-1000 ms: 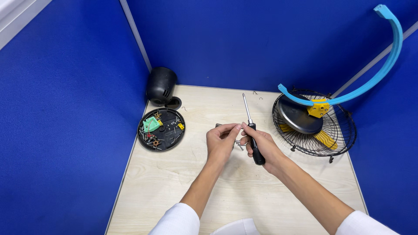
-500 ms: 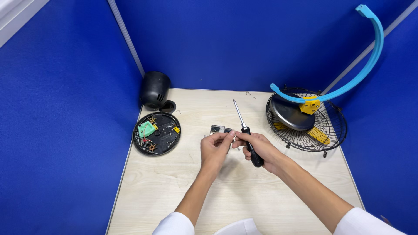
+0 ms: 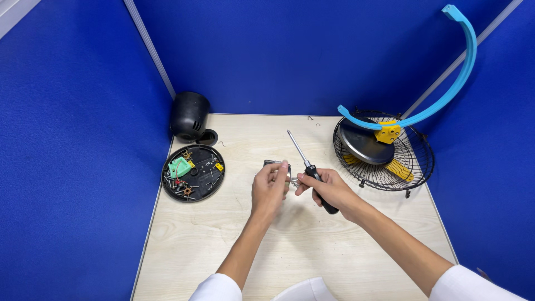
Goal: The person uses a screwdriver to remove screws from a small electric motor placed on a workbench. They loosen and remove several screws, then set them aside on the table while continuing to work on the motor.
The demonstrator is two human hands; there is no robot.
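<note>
My left hand (image 3: 268, 188) pinches a small grey metal part (image 3: 274, 164) above the middle of the pale wooden table (image 3: 234, 245); most of the part is hidden by my fingers. My right hand (image 3: 330, 189) is closed around the black handle of a screwdriver (image 3: 312, 171), whose silver shaft points up and to the left, away from me. The fingertips of both hands meet next to the small part.
A round black tray (image 3: 193, 179) with screws and small green and yellow pieces lies at the left. Behind it sits a black motor housing (image 3: 189, 117). A black wire fan guard (image 3: 384, 151) with a blue arc (image 3: 446, 95) lies at the right. Blue partition walls enclose the table.
Both hands stay together at the table's middle. The screwdriver shaft has tilted a little further to the left; the view has shifted slightly.
</note>
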